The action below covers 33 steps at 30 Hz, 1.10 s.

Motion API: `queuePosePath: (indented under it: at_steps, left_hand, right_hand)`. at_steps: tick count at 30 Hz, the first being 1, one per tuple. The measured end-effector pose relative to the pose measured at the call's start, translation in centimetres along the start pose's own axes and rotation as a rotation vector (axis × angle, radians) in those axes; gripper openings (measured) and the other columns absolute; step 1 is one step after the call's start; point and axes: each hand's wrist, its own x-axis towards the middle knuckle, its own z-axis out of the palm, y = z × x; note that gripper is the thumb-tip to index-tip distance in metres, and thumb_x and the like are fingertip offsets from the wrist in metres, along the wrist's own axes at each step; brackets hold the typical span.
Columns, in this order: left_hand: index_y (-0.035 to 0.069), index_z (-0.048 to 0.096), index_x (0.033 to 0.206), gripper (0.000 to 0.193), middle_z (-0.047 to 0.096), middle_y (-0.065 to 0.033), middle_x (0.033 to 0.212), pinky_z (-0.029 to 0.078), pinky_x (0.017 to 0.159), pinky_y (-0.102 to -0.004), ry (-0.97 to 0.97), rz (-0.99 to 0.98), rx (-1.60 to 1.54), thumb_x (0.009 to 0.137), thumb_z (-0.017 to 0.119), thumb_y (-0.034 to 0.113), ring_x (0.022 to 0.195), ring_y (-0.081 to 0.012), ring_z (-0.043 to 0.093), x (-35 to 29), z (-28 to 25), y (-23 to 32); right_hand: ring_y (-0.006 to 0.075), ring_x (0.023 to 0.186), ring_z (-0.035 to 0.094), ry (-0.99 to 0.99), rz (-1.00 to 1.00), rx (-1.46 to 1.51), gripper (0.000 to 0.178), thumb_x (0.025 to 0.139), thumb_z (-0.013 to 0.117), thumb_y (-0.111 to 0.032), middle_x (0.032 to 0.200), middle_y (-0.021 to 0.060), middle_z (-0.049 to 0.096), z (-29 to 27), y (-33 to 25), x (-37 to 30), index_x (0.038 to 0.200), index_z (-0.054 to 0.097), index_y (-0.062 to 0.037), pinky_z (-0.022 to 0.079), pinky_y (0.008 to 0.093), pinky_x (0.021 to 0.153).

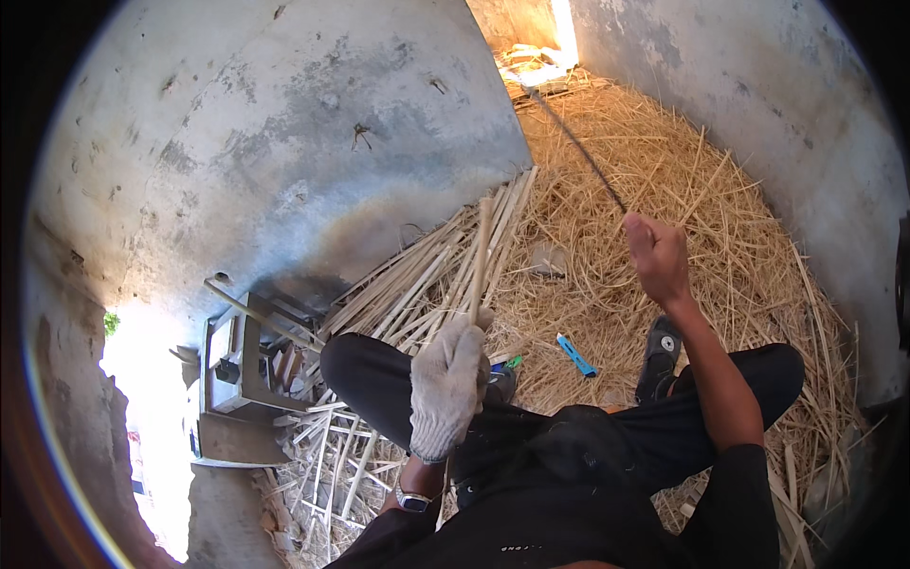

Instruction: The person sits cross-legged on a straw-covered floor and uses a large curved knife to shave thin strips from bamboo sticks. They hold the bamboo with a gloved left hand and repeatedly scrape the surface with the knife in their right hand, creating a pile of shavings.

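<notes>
My left hand, in a pale knitted work glove, is wrapped round a pale wooden stick that stands up out of the fist, leaning slightly to the right. Bare and raised further forward on the right, my right hand is closed on one end of a long, thin dark tool. The tool slants away to the far left, and its exact kind cannot be made out. It is apart from the stick. Between my legs, a light-blue utility knife rests on the straw-like shavings.
Shavings cover the floor. A pile of split strips leans beyond my left knee, near a grey wall. A metal-framed box stands at left by a bright opening. Another wall closes the right side. My dark shoe is near the knife.
</notes>
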Motion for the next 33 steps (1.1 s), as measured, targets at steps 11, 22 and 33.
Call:
queuePosePath:
  at_steps: [11,22,33]
  left_hand:
    - [0.001,0.068,0.117,0.027,0.050,0.0029,0.062,0.039,0.054,-0.0233,0.171,0.159,0.174,0.100,0.057,0.019,0.058,-0.0032,0.044,0.7,1.0,-0.5]
    - [0.002,0.069,0.113,0.031,0.050,0.0009,0.061,0.037,0.045,-0.0249,0.030,0.007,0.138,0.099,0.057,0.027,0.049,-0.0071,0.044,0.8,0.5,-2.0]
    - [0.005,0.068,0.117,0.029,0.046,0.0057,0.059,0.031,0.037,-0.0203,0.047,-0.165,-0.090,0.098,0.059,0.024,0.042,-0.0031,0.038,0.1,-2.0,-3.0]
  right_hand:
    - [0.0181,0.036,0.050,-0.159,-0.436,-0.280,0.066,0.085,0.062,-0.070,0.043,0.0048,0.045,2.1,-3.1,-3.2,0.062,0.057,-0.0081,0.040,0.0340,0.038]
    - [0.0147,0.032,0.044,0.031,-0.429,-0.454,0.074,0.085,0.051,-0.078,0.039,0.0027,0.042,4.7,1.6,-1.3,0.053,0.049,-0.0116,0.033,0.0345,0.032]
    - [0.0159,0.044,0.039,0.211,0.381,-0.311,0.071,0.098,0.046,-0.062,0.048,0.0038,0.045,-2.8,7.5,2.8,0.057,0.056,-0.0047,0.028,0.0362,0.044]
